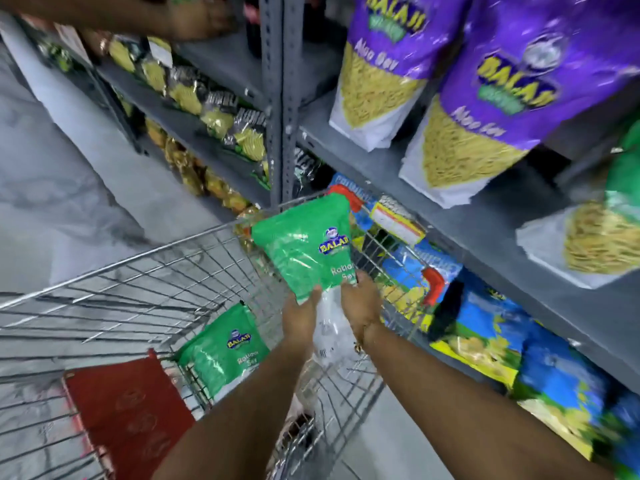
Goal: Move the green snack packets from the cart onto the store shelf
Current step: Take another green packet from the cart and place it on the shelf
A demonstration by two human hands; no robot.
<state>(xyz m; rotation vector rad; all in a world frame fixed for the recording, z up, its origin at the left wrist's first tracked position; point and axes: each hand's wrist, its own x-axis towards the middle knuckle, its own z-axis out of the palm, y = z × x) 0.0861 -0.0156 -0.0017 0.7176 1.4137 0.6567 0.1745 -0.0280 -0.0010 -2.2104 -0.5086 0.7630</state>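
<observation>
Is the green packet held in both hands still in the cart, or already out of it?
Out: green packet is raised above the cart rim, gripped at its lower end by left hand and right hand.

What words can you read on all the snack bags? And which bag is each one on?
"BALAJI" and "Ratlami Sev", partly covered: green packet held by both hands, left, right.
"BALAJI", smaller words blurred: green packet in the cart.
"BALAJI" and "Aloo Sev": purple packets on the shelf.
Blue packets lower down: too blurred.
Black-and-yellow packets at left: too blurred.
</observation>
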